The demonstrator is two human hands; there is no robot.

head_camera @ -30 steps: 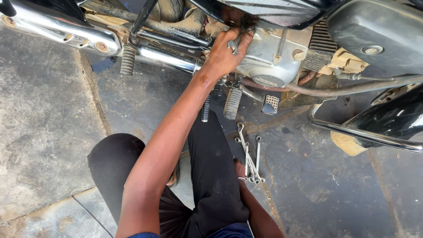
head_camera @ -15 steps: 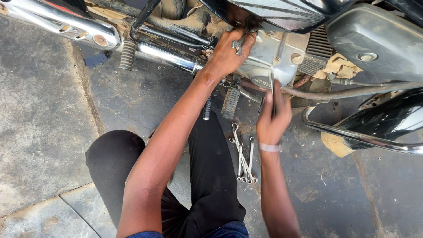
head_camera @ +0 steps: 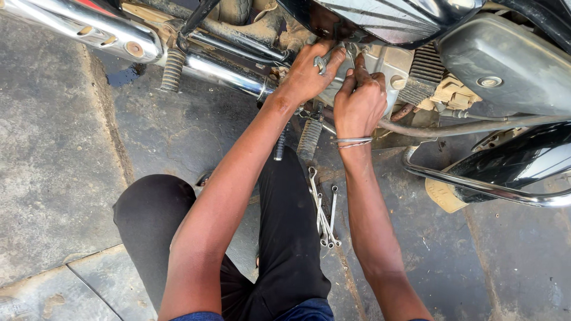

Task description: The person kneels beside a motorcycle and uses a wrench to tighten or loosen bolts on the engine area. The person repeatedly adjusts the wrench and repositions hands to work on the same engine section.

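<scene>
Working at the engine of a motorcycle, both hands are up against its grey side cover, at twelve o'clock from the person's knees. The left hand is closed around a small metal tool, seemingly a wrench head, pressed to the cover. The right hand, just beside it at three o'clock, has its fingers curled in toward the same spot; whether it grips anything I cannot tell, as the fingertips are hidden.

As a judgement, the job looks mid-way: a fastener on the cover is being turned or seated, the cover sits in place, and the spare tools lie unused, so tightening or loosening is not finished.

Counts: two hands, one bracelet on the right wrist. One bunch of wrenches lies on the concrete at six o'clock from the hands, about four in it, overlapping so the number is uncertain. Two ribbed footpegs show, one at nine o'clock, one just below the hands. One chrome exhaust pipe runs at ten o'clock.
</scene>
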